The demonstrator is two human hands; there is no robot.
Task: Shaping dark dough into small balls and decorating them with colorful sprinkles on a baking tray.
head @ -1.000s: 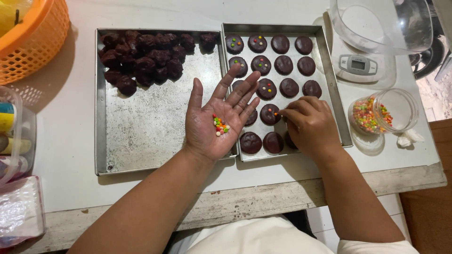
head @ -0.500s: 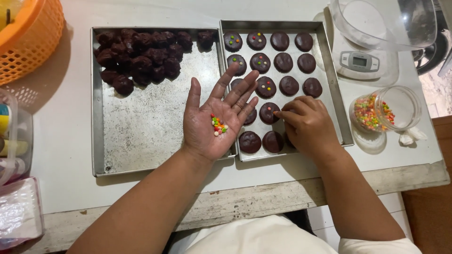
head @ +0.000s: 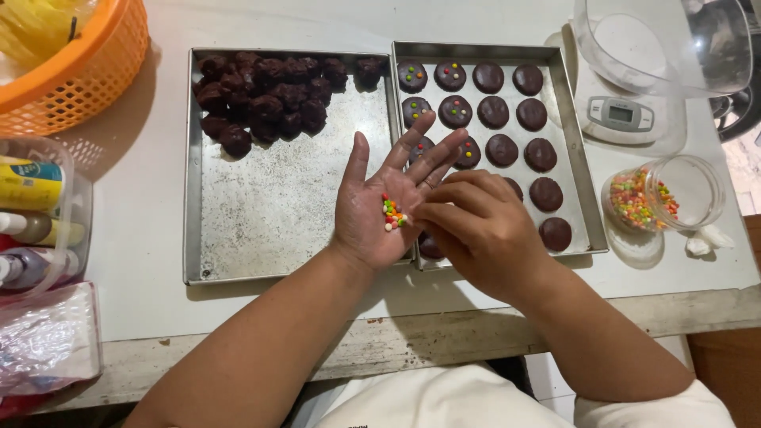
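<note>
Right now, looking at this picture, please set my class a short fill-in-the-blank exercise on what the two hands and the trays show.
1. The left hand lies palm up with coloured ____ in it.
2. The right hand reaches its fingers toward the left ____.
3. The left tray holds a heap of dark brown pieces in its far ____ corner.
4. The open jar of sprinkles lies right of the ____ tray.

Missing words: sprinkles; palm; left; right

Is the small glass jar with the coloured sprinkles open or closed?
Open. The glass jar beside the right tray has no lid, and the coloured sprinkles show directly through its mouth.
</note>
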